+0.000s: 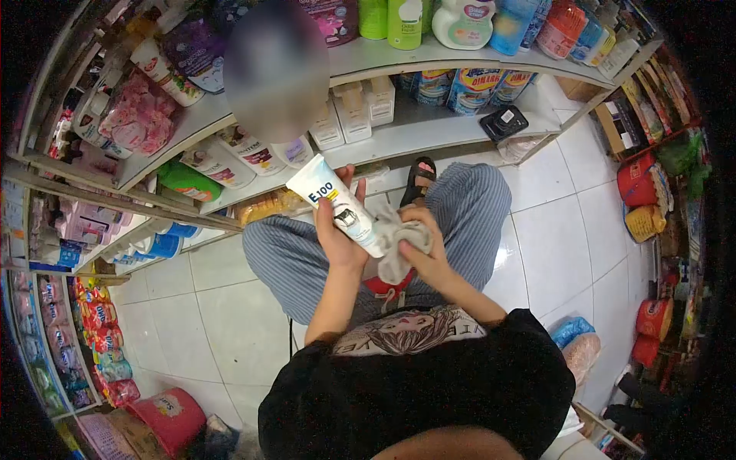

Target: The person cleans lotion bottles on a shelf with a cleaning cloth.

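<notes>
Apparently mid-wipe: gripping a white plastic squeeze tube with blue lettering (337, 201) in the left hand (337, 241), rubbing with a crumpled grey cloth (392, 259) clutched at four o'clock in the right hand (431, 249), and probably next needing to turn the tube.

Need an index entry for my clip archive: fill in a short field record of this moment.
place: shop aisle, tiled floor, stocked shelves
person: seated, striped trousers
left hand: grip closed around a white tube marked E100, held tilted
right hand: holds a grey cloth against the tube's lower end
contact: cloth and tube touching
</notes>
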Demonstrator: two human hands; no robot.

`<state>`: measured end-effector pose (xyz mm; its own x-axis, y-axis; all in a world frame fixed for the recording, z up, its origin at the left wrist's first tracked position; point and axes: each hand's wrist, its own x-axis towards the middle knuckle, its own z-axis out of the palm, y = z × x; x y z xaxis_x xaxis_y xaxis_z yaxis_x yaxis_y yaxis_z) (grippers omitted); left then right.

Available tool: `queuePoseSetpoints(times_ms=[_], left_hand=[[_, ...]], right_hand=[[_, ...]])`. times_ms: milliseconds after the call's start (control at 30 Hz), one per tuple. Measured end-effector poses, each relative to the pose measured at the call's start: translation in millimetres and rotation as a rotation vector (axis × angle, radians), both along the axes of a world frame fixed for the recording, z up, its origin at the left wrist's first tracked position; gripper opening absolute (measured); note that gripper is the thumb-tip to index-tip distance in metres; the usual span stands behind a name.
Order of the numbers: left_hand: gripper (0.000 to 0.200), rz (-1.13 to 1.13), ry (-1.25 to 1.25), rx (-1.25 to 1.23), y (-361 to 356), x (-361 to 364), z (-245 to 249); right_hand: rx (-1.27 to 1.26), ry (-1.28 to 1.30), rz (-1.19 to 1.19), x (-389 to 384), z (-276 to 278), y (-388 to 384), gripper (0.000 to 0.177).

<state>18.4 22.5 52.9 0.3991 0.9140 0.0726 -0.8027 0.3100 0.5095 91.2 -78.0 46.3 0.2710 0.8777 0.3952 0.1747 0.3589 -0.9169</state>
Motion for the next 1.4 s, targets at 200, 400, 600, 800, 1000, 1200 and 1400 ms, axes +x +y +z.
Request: queuePoseSetpoints(times_ms=[200, 400, 600, 800, 1000, 1200, 1400], left_hand=[[0.048, 0.261, 0.008, 0.168, -23, 14, -11], [0.057, 0.151, 0.494, 0.613, -32, -1, -44], [0.036, -0.108, 0.308, 0.075, -29, 4, -3], [0.041, -0.33, 0.418, 0.053, -34, 1, 2], [0.043, -0.529, 0.541, 0.055, -33, 2, 15], [0.039, -1.227, 0.442, 0.153, 16, -1, 70], [0.054, -0.239, 1.088, 1.385, 40, 41, 241]], right_hand=[[-0.083, -0.151, -0.437, -22, -25, 0, 0.039], [-0.102, 1.054, -0.063, -34, -48, 9, 0.042], [-0.049, 1.08, -0.288, -10, -32, 24, 0.029], [0.159, 0.387, -0.339, 21, 10, 33, 0.028], [0.149, 0.348, -0.271, 61, 38, 36, 0.026], [0.154, 0.546, 0.201, 126, -14, 61, 0.032], [-0.038, 1.213, -0.17, 105, -173, 109, 0.031]])
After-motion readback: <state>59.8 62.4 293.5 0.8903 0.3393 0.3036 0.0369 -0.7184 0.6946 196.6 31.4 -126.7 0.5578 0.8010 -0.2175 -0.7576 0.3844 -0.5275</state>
